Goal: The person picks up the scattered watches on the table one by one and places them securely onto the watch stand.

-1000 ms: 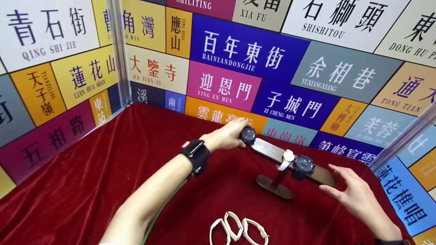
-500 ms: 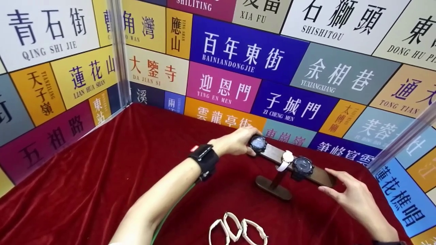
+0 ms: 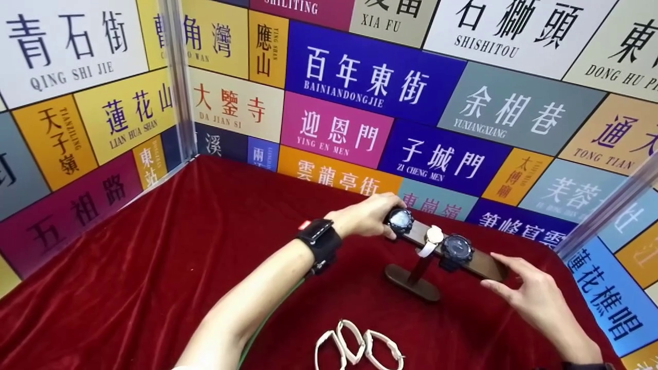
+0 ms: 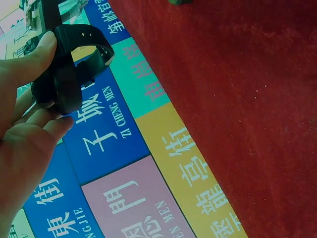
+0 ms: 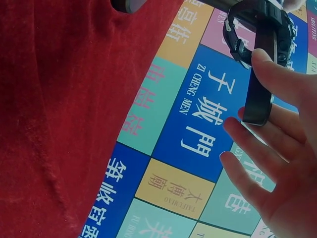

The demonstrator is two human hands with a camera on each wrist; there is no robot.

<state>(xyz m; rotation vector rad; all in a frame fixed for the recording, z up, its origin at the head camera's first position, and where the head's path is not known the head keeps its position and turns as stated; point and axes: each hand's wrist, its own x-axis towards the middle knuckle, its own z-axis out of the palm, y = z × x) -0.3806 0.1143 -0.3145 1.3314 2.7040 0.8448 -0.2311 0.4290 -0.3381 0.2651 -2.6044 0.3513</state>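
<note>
A T-shaped watch stand (image 3: 478, 262) tilts across the head view on its oval foot. My left hand (image 3: 367, 215) grips a black digital wristwatch (image 3: 400, 221), whose strap loops round the bar's left end; in the left wrist view the buckled strap (image 4: 91, 37) hangs below the bar. At the bar's right end my right hand (image 3: 534, 288) holds it between thumb and fingers, and the right wrist view shows the other fingers spread. Between the hands, a small white-strapped watch (image 3: 433, 236) and a second black wristwatch (image 3: 457, 251) sit on the bar.
Several white loop-shaped watch holders (image 3: 351, 341) lie on the red velvet cloth (image 3: 205, 231) in front of the stand. Behind stands a wall of coloured street-name panels (image 3: 375, 72), close to the stand's back. A green cable (image 3: 270, 318) runs along the left forearm.
My left hand has moved right and slightly down, sliding the black wristwatch along the bar toward the white-strapped one. The right hand's fingers have come in a little at the bar's end.
</note>
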